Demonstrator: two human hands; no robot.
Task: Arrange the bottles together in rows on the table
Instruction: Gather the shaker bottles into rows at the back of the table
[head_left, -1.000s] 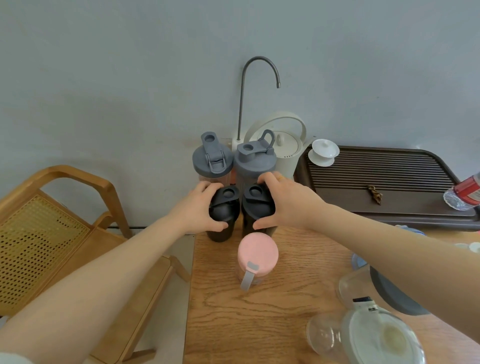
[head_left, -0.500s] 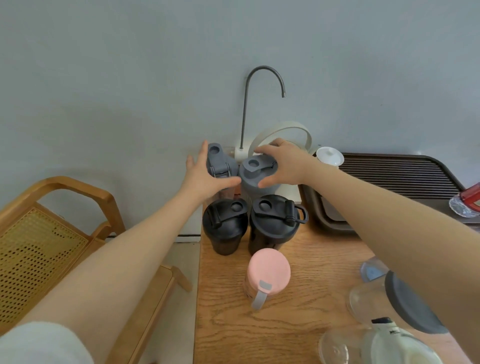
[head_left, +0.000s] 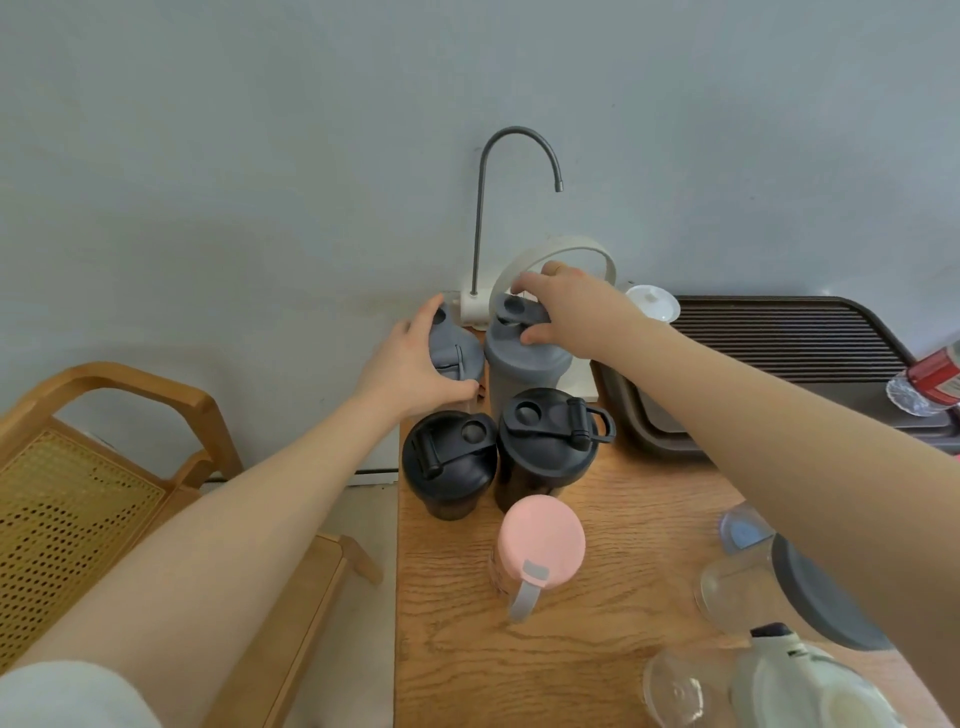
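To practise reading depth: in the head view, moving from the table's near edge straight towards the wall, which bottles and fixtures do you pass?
Pink-lidded bottle → right black bottle → right grey bottle, under the right hand → curved spout at the wall.

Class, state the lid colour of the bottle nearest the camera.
Pink, with a grey flip tab; the pink-lidded bottle shows in the head view.

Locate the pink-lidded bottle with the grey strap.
In the head view, the pink-lidded clear bottle stands alone on the wooden table, directly in front of the two black shaker bottles, nearer the camera, untouched by either hand.
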